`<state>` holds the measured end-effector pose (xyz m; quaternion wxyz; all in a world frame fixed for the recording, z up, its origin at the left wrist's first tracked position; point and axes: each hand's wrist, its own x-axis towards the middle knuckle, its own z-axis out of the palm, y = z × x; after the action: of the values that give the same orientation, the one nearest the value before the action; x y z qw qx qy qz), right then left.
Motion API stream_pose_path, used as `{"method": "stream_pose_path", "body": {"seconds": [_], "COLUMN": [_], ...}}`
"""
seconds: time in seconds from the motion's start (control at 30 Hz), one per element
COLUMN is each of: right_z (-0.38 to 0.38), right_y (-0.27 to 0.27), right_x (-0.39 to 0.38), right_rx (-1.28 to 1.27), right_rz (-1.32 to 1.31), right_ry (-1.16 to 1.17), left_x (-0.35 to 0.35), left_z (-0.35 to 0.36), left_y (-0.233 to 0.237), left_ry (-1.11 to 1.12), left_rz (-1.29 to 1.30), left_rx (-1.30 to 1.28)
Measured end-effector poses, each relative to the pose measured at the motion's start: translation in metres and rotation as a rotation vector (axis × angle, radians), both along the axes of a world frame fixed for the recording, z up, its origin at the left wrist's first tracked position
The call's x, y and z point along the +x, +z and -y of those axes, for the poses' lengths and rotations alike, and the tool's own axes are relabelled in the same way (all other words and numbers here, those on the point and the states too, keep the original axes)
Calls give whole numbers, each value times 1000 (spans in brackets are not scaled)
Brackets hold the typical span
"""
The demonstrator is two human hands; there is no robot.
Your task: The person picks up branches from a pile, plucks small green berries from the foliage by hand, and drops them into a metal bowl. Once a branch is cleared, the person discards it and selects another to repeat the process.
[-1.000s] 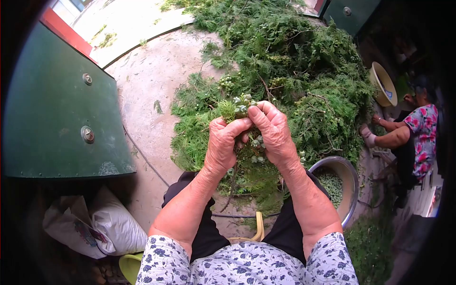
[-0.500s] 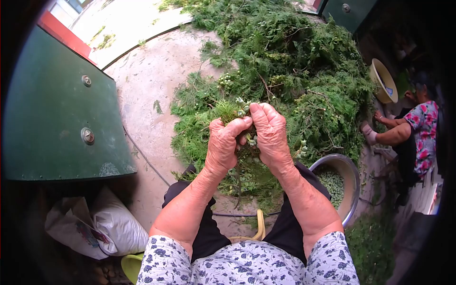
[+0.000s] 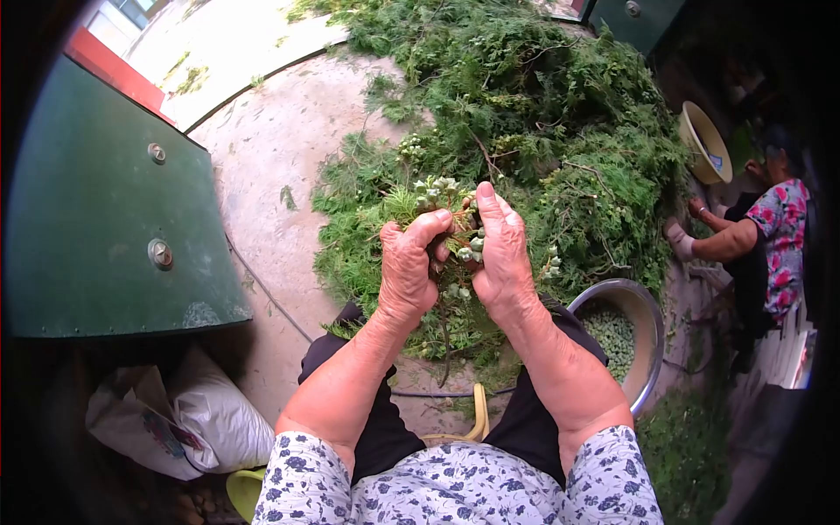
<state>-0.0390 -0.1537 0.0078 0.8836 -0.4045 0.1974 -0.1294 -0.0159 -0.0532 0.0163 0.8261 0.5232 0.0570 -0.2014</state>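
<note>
My left hand (image 3: 409,262) is closed on a leafy conifer sprig (image 3: 401,203), its thumb pressed across the stem. Pale green cones (image 3: 436,186) cluster at the top of the sprig, and a thin brown stem hangs below the hands. Close beside it, my right hand (image 3: 503,258) is curled with the thumb raised. Several green cones (image 3: 471,252) show against its palm; its other fingers are mostly hidden behind. A metal basin (image 3: 649,337) holding many picked green cones stands by my right knee.
A large heap of cut conifer branches (image 3: 542,131) lies ahead. A green metal door panel (image 3: 114,210) is at left, above white sacks (image 3: 223,411). At right, a person in a flowered shirt (image 3: 785,249) sits near a yellow basin (image 3: 705,144).
My right thumb has lifted from its pinch on the cones, and the hands have parted slightly. The sprig has turned, showing more cones at its top.
</note>
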Motion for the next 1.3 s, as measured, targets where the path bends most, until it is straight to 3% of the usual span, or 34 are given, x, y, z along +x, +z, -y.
{"method": "stream_pose_path", "body": {"seconds": [0.07,0.23,0.33,0.53,0.87,1.03,1.13,1.3], "right_z": [8,7,12,12,16,18,10,15], "right_y": [4,28,23,6,3,-10,9,5], "right_x": [0,-6,-8,-6,-5,-5,-1,-3], "right_rx": [67,86,21,71,77,349,266,264], "right_rz": [-167,-262,-146,-78,-41,51,-85,5], "right_ry": [70,112,292,175,276,260,132,186], "left_x": [2,6,8,6,7,7,8,9], "left_z": [2,-3,-3,6,5,3,7,6], "left_y": [2,0,-3,-1,-5,-6,-8,-4], "left_ry": [47,35,14,64,84,96,119,164], "left_rz": [9,-60,-53,2,-35,-129,-150,-66], "left_rx": [-59,-86,-87,-65,-53,-206,-215,-136]}}
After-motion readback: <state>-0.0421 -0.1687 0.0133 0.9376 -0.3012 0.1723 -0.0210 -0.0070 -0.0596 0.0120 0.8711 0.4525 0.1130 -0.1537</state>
